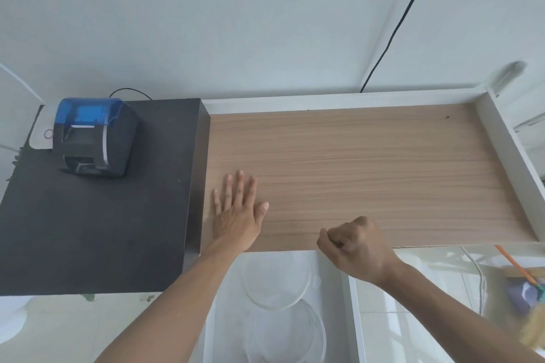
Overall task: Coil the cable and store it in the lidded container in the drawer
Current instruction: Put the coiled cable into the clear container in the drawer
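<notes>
Bracing the left hand [236, 212] flat, fingers spread, on the wooden counter [368, 171] gives the body an anchor, and that is worth using while the right hand [356, 247] works at the counter's front edge. The right grip is curled into a fist just over that edge; whether it pinches anything, or a handle, cannot be told from here. Below the edge an open white drawer [355, 312] shows clear round pieces, seemingly the container [287, 333] and its lid [275, 280] lying apart, though the glassy outlines are hard to read. The cable to be coiled is not in either hand; the only cable plainly visible is a black cord [404, 20] running up the wall, with a thinner pale cord [480, 283] lower right, and which one the task means is unclear. My judgement is that the step in hand is readying the drawer, so it should be drawn straight and level, without jolting the clear pieces. The printer [94, 135] on the black box [88, 230] sits well clear.
</notes>
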Motion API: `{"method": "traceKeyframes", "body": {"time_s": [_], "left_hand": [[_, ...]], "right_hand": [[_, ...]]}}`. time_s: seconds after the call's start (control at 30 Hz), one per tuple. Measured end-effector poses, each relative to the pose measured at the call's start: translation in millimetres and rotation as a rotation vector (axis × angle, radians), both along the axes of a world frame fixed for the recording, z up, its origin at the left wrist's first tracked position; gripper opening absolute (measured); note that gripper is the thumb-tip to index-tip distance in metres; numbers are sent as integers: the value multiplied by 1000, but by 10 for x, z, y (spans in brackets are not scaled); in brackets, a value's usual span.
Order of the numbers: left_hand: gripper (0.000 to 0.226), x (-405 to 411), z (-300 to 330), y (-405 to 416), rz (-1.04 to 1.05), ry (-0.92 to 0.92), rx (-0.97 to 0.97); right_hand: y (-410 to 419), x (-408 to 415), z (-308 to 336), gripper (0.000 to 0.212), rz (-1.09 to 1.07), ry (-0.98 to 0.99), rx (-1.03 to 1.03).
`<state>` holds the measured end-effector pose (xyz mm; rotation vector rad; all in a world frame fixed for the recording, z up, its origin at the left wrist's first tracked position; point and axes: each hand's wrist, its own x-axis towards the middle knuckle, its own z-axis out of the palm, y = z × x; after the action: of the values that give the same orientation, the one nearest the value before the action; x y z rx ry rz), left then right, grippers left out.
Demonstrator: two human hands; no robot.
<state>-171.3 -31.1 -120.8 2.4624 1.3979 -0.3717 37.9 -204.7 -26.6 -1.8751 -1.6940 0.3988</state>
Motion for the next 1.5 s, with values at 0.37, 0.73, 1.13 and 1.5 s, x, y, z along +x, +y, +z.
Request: {"method": "traceKeyframes", "body": {"time_s": [0.37, 0.73, 1.13, 1.5], "left_hand": [[77, -43, -160, -38, -12, -75, 159], [77, -92, -233, -65, -21, -115, 181], [78, -109, -291, -64, -28, -145, 233], [77, -117, -287, -69, -23, -159, 232]], "right_hand": [[-427, -576, -355, 56, 29, -71, 88], [-1169, -1583, -820, 55, 172, -110, 41], [-1067, -1846, -1974, 46, 186, -374, -292], [-975, -1758, -1823, 19, 428, -255, -539]]}}
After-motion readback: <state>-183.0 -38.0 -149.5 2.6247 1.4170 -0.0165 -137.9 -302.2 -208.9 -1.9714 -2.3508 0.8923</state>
